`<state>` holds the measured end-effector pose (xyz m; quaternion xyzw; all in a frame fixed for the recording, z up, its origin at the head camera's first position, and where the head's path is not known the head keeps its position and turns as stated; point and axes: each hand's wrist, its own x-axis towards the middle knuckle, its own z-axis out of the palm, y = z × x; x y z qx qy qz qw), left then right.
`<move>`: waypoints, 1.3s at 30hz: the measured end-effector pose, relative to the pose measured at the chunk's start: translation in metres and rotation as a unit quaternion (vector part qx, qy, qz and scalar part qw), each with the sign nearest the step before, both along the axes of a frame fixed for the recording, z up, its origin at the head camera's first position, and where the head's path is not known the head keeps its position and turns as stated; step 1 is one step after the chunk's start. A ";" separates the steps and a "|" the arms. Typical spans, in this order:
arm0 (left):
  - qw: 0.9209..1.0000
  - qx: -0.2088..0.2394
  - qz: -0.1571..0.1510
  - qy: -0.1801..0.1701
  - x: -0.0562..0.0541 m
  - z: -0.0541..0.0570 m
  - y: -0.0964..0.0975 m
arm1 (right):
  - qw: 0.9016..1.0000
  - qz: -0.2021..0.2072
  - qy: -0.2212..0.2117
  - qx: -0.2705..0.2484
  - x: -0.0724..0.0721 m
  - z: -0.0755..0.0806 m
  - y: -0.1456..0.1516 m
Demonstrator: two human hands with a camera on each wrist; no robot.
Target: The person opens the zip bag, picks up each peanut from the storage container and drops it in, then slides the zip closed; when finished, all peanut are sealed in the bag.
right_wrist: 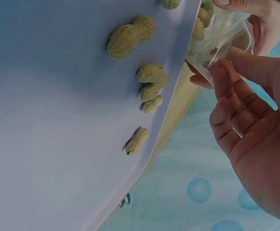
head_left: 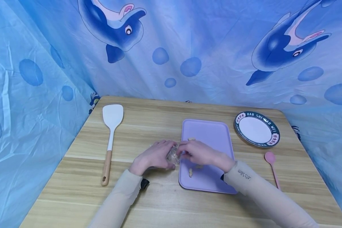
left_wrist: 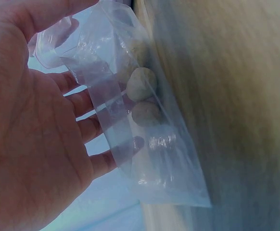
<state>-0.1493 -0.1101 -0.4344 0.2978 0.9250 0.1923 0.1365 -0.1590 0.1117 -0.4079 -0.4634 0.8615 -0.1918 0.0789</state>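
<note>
My left hand point(head_left: 157, 155) holds a clear plastic zip bag point(left_wrist: 166, 159) just left of a purple tray point(head_left: 206, 129). Several peanuts point(left_wrist: 141, 84) show through the film, and the bag's mouth gapes in the right wrist view. With thumb and fingertips, my right hand point(right_wrist: 265, 115) pinches the edge of that mouth; whether a peanut is between the fingertips too is hidden. On the tray, along the side nearest the bag, lie several loose peanuts point(right_wrist: 130, 38). In the head view the right hand point(head_left: 200, 153) reaches across the tray and covers part of it.
A white spatula point(head_left: 113, 117) with a wooden handle lies at the left. To the right are a white plate with a dark green patterned rim point(head_left: 239, 133) and a pink spoon point(head_left: 270, 157). A blue dolphin-print curtain point(head_left: 171, 41) stands behind the wooden table point(head_left: 148, 120).
</note>
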 end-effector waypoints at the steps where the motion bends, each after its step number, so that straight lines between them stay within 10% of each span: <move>1: 1.000 0.000 0.000 0.000 0.000 0.000 0.000 | 1.000 0.000 0.000 -0.001 0.000 0.000 0.000; 24: 1.000 0.005 -0.001 0.005 0.001 0.001 0.000 | 0.994 -0.048 -0.070 -0.072 -0.021 0.010 0.024; 39: 1.000 -0.001 0.006 0.001 0.002 0.002 0.001 | 0.985 -0.108 -0.083 -0.106 -0.062 -0.017 0.052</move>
